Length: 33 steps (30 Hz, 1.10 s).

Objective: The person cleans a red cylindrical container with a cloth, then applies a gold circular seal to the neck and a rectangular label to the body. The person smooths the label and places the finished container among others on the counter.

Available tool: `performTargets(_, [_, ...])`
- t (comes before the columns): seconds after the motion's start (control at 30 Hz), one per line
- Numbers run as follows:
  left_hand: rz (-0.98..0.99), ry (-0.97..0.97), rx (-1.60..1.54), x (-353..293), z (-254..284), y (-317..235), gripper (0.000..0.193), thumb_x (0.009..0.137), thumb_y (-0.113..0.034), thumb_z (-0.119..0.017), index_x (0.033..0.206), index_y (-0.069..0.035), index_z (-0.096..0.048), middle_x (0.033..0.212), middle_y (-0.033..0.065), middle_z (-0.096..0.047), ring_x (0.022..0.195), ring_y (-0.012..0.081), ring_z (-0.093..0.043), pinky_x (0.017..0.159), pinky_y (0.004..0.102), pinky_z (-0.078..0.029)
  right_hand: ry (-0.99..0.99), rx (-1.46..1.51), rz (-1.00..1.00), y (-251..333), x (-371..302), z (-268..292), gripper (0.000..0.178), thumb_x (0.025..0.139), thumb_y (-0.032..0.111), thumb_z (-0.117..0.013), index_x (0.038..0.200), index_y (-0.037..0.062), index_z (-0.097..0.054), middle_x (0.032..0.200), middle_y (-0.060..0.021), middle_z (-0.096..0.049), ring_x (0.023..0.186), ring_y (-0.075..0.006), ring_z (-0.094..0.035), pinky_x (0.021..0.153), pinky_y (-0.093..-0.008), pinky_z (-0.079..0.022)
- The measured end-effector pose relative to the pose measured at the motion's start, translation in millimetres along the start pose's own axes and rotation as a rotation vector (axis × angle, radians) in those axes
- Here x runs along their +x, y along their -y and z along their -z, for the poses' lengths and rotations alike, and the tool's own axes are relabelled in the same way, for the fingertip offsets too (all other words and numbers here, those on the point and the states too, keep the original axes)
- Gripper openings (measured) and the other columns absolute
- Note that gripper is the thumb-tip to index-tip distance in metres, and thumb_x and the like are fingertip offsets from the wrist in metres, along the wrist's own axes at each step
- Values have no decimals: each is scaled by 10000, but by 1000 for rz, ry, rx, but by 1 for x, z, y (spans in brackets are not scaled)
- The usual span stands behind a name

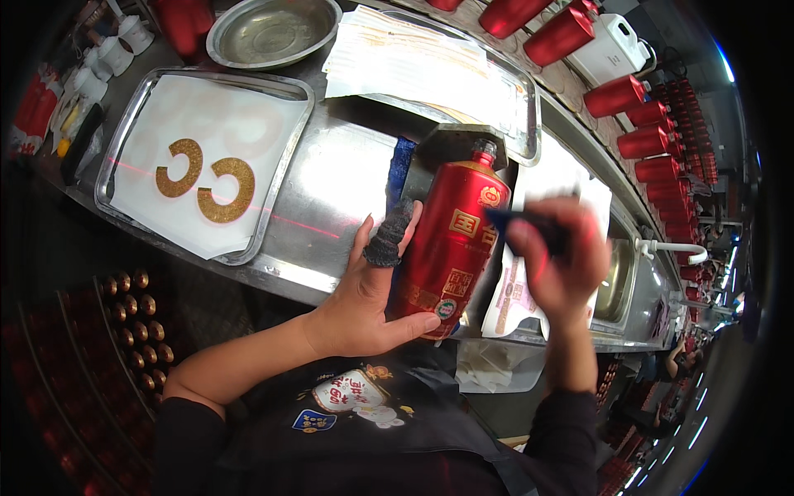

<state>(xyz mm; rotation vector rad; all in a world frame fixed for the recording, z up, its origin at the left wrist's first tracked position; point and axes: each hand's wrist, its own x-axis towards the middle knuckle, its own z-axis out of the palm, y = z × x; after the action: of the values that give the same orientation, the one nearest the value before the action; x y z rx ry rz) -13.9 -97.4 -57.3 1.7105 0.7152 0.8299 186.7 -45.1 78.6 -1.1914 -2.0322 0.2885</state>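
Observation:
A glossy red bottle (451, 240) with gold print and a bare dark neck leans tilted in front of me, its base toward my body. My left hand (364, 306) is wrapped around its lower left side, thumb across the front near the base. A dark wrap (389, 237) covers one finger of that hand. At the bottle's right side, my right hand (562, 256) is closed on a dark blue-black object (538, 231), whose tip is near the printed front. Motion blurs this hand, so the object's kind and whether it touches the bottle cannot be told.
A steel tray (103, 186) at left bears a white sheet with two gold C-shaped labels (227, 192). Behind are a metal bowl (273, 62) and another tray (529, 124) with paper sheets (405, 62). Red bottles (558, 37) line the far right; a sink (616, 285) is nearer.

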Motion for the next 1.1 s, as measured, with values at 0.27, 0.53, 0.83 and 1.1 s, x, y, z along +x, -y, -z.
performTargets(0.27, [17, -31, -242, 5, 1, 1, 896, 980, -229, -683, 1593, -5, -69, 1670, 272, -156, 1563, 362, -160, 1252, 469, -125, -409, 176, -412, -40, -73, -10, 212, 893, 41, -773, 1057, -19, -654, 899, -67, -699, 768, -107, -667, 669, -236, -532])
performTargets(0.53, [30, 12, -113, 6, 10, 9, 970, 967, -256, -708, 1592, 24, -21, 1673, 251, -175, 1566, 336, -157, 1252, 445, -130, -240, 128, -273, -22, -46, -7, 184, 865, 19, -761, 1032, 9, -685, 873, -104, -709, 790, -159, -697, 698, -267, -548])
performTargets(0.83, [-9, -54, -305, 0, 4, 21, 836, 1035, -333, -599, 1612, 8, -100, 1682, 200, -182, 1533, 266, -233, 1231, 415, -190, -230, -233, 237, -10, -84, -23, 197, 768, 7, -783, 939, 68, -707, 804, -36, -610, 777, -200, -651, 630, -317, -515])
performTargets(1.1, [6, -126, -398, -10, 6, 17, 739, 1075, -336, -517, 1566, 43, -116, 1676, 253, -174, 1543, 313, -214, 1236, 461, -183, -75, -364, 243, 44, -138, -46, 149, 612, 87, -735, 748, 87, -673, 734, 3, -500, 795, -206, -595, 616, -325, -436])
